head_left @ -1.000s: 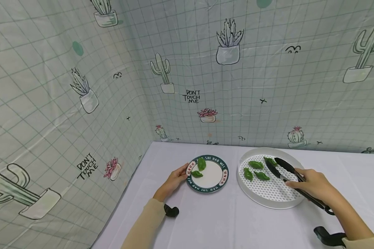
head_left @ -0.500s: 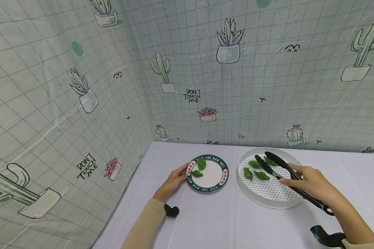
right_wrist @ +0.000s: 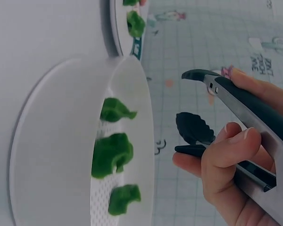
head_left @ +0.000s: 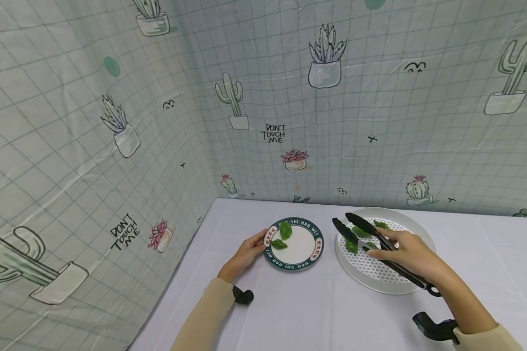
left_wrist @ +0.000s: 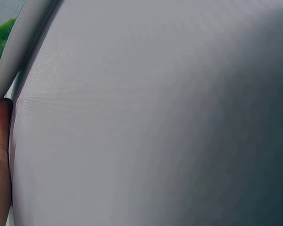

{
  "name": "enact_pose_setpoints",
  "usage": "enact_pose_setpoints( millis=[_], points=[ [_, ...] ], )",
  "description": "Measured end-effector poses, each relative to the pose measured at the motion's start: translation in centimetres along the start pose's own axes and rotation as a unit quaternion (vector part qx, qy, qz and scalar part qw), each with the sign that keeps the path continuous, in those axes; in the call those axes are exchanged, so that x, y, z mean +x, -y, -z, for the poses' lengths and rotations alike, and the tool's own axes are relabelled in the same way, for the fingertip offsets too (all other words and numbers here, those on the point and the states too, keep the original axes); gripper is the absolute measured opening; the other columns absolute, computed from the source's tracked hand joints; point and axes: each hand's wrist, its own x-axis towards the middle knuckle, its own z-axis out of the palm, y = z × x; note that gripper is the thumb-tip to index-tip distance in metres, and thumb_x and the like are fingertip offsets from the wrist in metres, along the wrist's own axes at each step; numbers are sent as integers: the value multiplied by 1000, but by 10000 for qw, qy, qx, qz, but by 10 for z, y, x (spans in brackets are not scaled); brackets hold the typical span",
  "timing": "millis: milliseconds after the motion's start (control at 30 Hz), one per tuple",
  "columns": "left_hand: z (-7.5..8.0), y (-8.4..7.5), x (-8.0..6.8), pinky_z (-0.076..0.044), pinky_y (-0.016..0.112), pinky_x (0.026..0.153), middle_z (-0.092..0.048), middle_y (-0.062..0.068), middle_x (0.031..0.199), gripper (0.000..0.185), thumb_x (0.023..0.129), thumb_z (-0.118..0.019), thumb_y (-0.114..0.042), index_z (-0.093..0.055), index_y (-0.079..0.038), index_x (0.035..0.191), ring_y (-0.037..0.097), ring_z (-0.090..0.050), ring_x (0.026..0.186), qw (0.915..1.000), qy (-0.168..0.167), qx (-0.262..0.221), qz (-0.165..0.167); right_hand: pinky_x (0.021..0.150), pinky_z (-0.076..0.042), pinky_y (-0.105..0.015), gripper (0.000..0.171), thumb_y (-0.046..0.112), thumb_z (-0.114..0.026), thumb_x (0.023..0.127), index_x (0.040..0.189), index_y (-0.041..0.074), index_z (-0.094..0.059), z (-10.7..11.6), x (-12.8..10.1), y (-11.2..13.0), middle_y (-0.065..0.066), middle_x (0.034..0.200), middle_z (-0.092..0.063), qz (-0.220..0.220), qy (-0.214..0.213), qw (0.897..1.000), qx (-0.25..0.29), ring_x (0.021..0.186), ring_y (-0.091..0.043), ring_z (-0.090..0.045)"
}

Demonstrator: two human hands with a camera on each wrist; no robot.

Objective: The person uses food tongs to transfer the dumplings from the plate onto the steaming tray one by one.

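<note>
On the left, my left hand point(head_left: 246, 251) holds the left rim of a white plate point(head_left: 299, 253) with a green, patterned border. A finger point(left_wrist: 1, 127) reaches under the rim in the left wrist view. Two green leaf-like pieces point(head_left: 285, 230) lie on the plate. My right hand point(head_left: 408, 251) grips black-and-steel tongs point(head_left: 362, 224), their arms spread with nothing between the tips in the right wrist view. In the head view the tongs overlap the left part of a round white perforated tray point(head_left: 382, 287). Several crumpled green pieces point(right_wrist: 112, 155) lie in it, partly hidden by the tongs and hand.
Plate and tray stand side by side on a white-covered table point(head_left: 290, 312). Behind and to the left hangs a checked cloth point(head_left: 355, 112) printed with cacti. Black wrist devices point(head_left: 435, 327) sit on both forearms.
My right hand has carried the tongs leftward across the tray, tips now near its left edge. The left hand and plate stay put, and the green pieces look unmoved.
</note>
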Motion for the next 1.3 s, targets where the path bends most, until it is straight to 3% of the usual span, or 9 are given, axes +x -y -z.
enact_pose_setpoints(
  millis=[200,433,567,800,900,967,1067,1200,1300],
  points=[
    [0,1,1,-22,46,119,-32,20,157,55,102,-49,1,-33,0,154,34,-27,146,10000,-6,-23,-13,59,-39,-33,78,36,-77,88,142,-12,-46,-15,11,14,-11,90,-56,221,169,9992,299,66,-19,-41],
    [-1,0,2,-22,46,119,-31,19,158,54,102,-49,1,-33,-1,154,33,-25,147,9999,-33,-131,44,63,-46,-35,78,33,-79,85,140,-12,-48,-37,22,28,-36,129,-55,516,464,9953,671,72,-21,-50],
    [-1,1,2,-23,46,119,-31,20,158,54,102,-49,2,-33,0,154,33,-25,147,9999,-14,-157,38,65,-47,-35,77,32,-80,84,139,-12,-50,-50,29,30,-30,123,-61,667,618,9932,725,82,-24,-52],
    [-1,0,1,-28,47,117,-34,21,156,54,102,-48,1,-33,0,154,35,-33,143,9999,15,-171,20,75,-51,-40,76,32,-81,82,138,-10,-52,-71,38,35,-28,130,-59,804,822,9915,603,98,-28,-57],
    [-1,0,1,-26,47,118,-37,21,155,54,102,-49,1,-33,0,154,35,-34,143,9999,3,-136,20,64,-44,-32,76,29,-82,81,138,-11,-51,-78,42,37,-22,105,-66,876,868,9906,593,80,-21,-50],
    [0,0,1,-24,47,118,-38,22,154,54,102,-49,1,-34,0,153,34,-32,144,10000,-11,-79,4,58,-38,-27,77,28,-82,81,139,-12,-50,-83,44,38,-9,80,-58,929,891,9899,592,70,-15,-43],
    [-1,0,1,-25,47,118,-37,22,155,54,102,-50,1,-34,1,153,35,-32,144,10000,-29,-80,13,56,-33,-26,77,27,-82,81,138,-13,-49,-89,47,38,-3,75,-51,996,901,9889,641,61,-12,-31],
    [0,0,2,-25,47,118,-33,21,157,54,102,-49,1,-33,1,153,35,-30,145,9998,-15,-175,34,62,-39,-29,77,26,-82,81,138,-15,-49,-96,49,38,-18,103,-66,1012,936,9878,721,67,-15,-39],
    [0,1,2,-24,47,118,-33,21,157,54,102,-49,1,-34,0,153,34,-29,145,9998,-6,-171,39,69,-46,-34,76,26,-82,82,137,-15,-50,-100,50,40,-27,118,-64,980,951,9878,748,83,-23,-53]
  ],
)
